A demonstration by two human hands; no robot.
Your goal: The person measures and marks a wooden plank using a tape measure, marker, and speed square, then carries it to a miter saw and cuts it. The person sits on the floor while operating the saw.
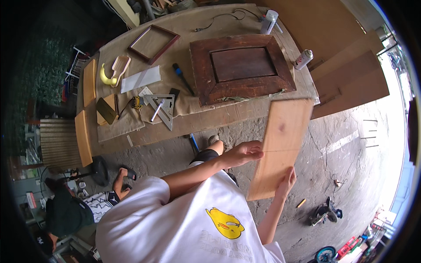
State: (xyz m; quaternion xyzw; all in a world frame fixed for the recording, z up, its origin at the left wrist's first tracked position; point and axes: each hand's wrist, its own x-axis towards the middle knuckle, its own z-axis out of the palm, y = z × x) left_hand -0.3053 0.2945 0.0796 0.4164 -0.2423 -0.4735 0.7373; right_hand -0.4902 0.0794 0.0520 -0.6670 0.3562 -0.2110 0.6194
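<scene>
- A pale wooden board (281, 136) is slanting in front of the person, above the floor on the near side of the counter, its far end overlapping the counter's front edge from this view.
- The left grip (242, 153) is curling at the board's left edge; whether it is clamping the wood or just touching it, I cannot tell.
- The right grip (286, 183) is clamping the board's right edge, nearer its lower end.
- Beyond the board, a dark brown framed panel (243, 65) is lying flat on the cloth-covered counter (219, 115).
- Two spray cans (269, 22) are standing by the panel, one past its far edge, one to its right.
- Left of the panel, a blue-handled tool (177, 70) is lying near a triangular square (164, 115) and a tape measure (137, 102).
- Farther left, a yellow curved object (105, 77) is resting beside a small wooden tray (120, 64), and a dark red frame (171, 40) is lying behind.
- At lower left, another person (66, 208) is staying low near the floor (324, 175).
</scene>
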